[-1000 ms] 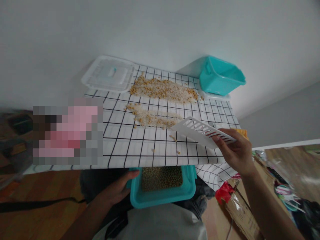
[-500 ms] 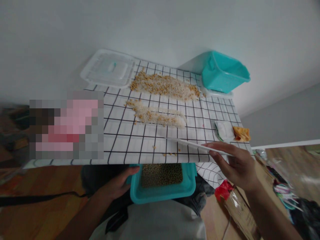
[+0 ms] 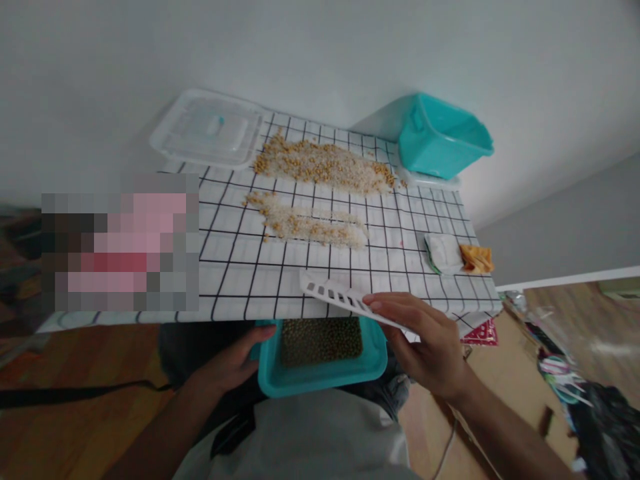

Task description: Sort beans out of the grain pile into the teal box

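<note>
My right hand [image 3: 423, 340] is closed on one end of a flat white plastic strip with slots [image 3: 335, 295], its far end low over the front of the checked tablecloth. Below the table edge, my left hand [image 3: 245, 357] grips the left rim of a teal plastic bin [image 3: 320, 383]. Small greenish-brown beans or grains [image 3: 320, 340] lie inside that bin, which is partly hidden by the table. On the cloth, two bands of mixed yellow beans and pale grains are spread, a larger one [image 3: 320, 163] at the back and a thinner one [image 3: 310, 223] nearer me.
A translucent lid [image 3: 210, 127] lies at the back left of the checked tablecloth [image 3: 240, 267]. A second teal bin [image 3: 440, 140] stands at the back right. Folded white cloth [image 3: 444, 253] and an orange cloth [image 3: 477, 259] sit at the right. A blurred pink area [image 3: 145, 233] covers the left.
My right hand has swept the slotted strip left and toward the table's front edge, turning its slotted face into view. The few loose beans near that edge no longer show. My left hand keeps its grip.
</note>
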`<state>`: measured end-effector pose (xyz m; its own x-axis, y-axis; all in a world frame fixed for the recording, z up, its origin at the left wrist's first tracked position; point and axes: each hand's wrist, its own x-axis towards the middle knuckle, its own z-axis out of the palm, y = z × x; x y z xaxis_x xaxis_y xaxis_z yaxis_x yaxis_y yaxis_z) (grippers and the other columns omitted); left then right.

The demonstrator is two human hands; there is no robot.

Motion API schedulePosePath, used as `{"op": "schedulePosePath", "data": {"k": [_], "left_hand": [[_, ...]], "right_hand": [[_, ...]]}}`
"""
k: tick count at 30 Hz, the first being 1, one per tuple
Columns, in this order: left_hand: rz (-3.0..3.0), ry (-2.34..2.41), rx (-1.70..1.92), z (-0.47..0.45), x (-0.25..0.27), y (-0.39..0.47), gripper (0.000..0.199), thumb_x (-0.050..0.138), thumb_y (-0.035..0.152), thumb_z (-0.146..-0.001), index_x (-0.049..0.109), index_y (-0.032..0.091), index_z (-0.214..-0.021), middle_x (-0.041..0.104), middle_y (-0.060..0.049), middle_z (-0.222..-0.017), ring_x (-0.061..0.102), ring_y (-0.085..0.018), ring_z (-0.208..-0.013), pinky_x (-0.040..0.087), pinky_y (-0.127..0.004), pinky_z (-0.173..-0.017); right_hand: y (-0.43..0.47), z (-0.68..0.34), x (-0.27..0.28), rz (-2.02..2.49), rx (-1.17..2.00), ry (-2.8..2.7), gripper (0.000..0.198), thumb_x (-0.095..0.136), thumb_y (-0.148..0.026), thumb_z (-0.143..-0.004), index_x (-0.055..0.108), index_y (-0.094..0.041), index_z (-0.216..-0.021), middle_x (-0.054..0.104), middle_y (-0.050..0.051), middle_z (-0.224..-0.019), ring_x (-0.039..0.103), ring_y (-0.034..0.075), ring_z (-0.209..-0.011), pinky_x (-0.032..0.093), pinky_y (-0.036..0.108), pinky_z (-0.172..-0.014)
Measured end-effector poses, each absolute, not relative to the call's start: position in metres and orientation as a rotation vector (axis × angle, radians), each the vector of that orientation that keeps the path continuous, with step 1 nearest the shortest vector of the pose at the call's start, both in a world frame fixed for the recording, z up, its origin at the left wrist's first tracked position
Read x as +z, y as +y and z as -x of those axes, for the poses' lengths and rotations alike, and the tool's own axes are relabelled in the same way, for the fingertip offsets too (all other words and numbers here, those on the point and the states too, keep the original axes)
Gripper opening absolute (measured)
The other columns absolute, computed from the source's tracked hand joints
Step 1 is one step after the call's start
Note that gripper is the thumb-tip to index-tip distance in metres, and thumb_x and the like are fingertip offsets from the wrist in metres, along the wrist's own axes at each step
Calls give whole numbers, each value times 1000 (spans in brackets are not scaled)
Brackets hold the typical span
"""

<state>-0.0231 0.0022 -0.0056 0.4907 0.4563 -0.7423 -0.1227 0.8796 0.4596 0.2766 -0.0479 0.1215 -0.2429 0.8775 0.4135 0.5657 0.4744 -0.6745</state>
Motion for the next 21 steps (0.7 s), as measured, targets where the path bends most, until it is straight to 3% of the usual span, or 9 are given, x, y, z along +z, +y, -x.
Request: {"op": "schedulePosePath", "data": {"k": [3,8,11,16,21], "left_hand": [[-355,984,348,25,-5,3,21,70,34,-78,75,18,-92,81,-8,-90,74,-31,-96,53,-42,-96],[-376,1034,381,24,14,6,11,73,31,-71,75,22,-76,79,-6,-75,71,-35,-102,54,-42,-94],[-379,1043,395,22,24,5,8,73,29,-70,74,22,-73,79,-5,-76,70,-35,-102,53,-43,-96],[-375,1017,376,31,12,-4,21,71,35,-74,76,18,-86,80,-8,-89,70,-34,-104,51,-43,-99],[-435,1072,399,66,-1,-19,19,75,29,-67,77,25,-86,80,-7,-98,59,-36,-123,46,-44,-106]], "right_hand": [[-46,-273,124,1146,555,-1978,58,56,0,-83,53,-27,-134,67,6,-124,63,20,-113,58,42,-90],[-57,-280,131,1035,694,-2053,60,54,2,-82,52,-25,-135,68,7,-122,63,20,-114,59,42,-89],[-65,-284,135,1036,719,-2024,61,54,4,-80,53,-24,-134,68,8,-123,64,22,-112,60,43,-87],[-63,-284,140,1228,461,-1794,48,59,-1,-82,63,-26,-123,72,5,-113,70,22,-100,62,40,-80],[-42,-285,143,1403,60,-1620,34,67,-13,-83,69,-31,-111,75,2,-98,72,21,-81,61,36,-72]]}}
